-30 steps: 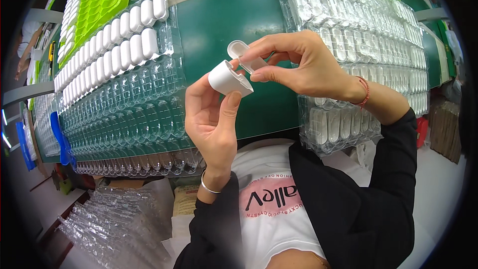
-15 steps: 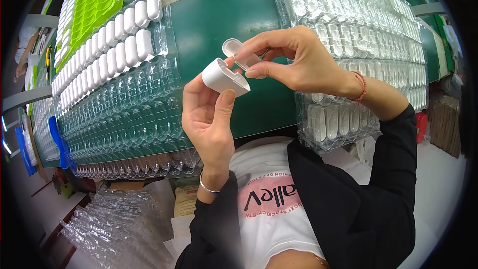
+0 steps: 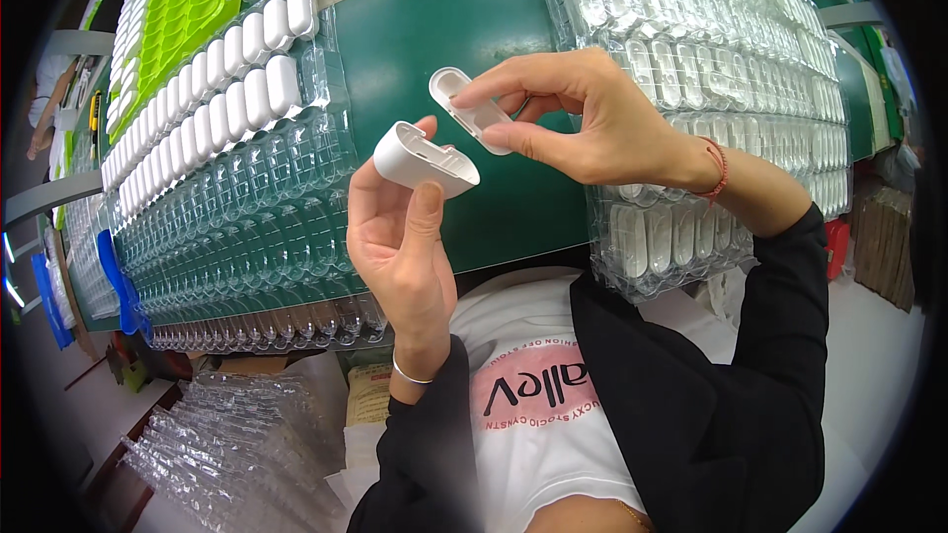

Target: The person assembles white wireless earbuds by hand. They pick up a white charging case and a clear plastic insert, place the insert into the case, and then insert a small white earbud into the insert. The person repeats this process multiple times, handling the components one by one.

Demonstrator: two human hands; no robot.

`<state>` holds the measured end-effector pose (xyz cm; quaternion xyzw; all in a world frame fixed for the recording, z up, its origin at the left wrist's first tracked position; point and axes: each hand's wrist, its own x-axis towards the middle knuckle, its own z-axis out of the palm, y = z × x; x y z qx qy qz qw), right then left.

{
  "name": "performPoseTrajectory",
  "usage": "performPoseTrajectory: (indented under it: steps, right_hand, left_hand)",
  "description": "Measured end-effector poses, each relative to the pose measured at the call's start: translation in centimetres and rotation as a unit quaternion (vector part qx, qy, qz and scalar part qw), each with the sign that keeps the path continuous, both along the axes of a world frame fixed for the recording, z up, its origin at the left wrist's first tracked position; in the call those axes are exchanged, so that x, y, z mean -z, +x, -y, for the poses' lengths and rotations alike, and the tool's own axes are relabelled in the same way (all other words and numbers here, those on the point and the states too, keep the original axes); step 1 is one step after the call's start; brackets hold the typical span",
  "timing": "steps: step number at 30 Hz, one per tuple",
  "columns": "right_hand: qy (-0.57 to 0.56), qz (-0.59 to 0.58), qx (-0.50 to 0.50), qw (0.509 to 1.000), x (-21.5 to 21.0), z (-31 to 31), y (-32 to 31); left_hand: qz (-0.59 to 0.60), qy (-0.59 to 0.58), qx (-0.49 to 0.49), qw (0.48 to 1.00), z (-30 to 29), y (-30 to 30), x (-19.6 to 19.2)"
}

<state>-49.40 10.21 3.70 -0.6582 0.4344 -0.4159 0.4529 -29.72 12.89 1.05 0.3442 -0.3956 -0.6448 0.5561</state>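
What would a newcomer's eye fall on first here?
Probably the centre: the left hand holds a hollow white plastic-looking shell, and the right hand a shallow, elongated white cap. At left, two rows of glossy white rounded pieces lie in a clear moulded plastic tray; at right, clear plastic trays hold rows of pale elongated pieces.

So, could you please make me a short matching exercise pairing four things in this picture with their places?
1. hollow white case
2. shallow white piece
3. red bracelet
4. silvery bangle

A. around the right wrist
B. held in the left hand
C. around the left wrist
D. held in the right hand

Pairs: 1-B, 2-D, 3-A, 4-C
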Motion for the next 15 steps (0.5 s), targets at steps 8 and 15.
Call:
performPoseTrajectory:
  steps: [8, 15]
  right_hand:
    - [-0.018, -0.010, -0.012, 1.000, 0.44, 0.09, -0.16]
    - [-0.024, -0.002, -0.017, 1.000, 0.31, 0.03, -0.07]
  left_hand:
    - [0.023, -0.022, 0.010, 0.999, 0.12, -0.20, 0.31]
    - [0.045, -0.027, 0.008, 0.999, -0.08, -0.41, 0.11]
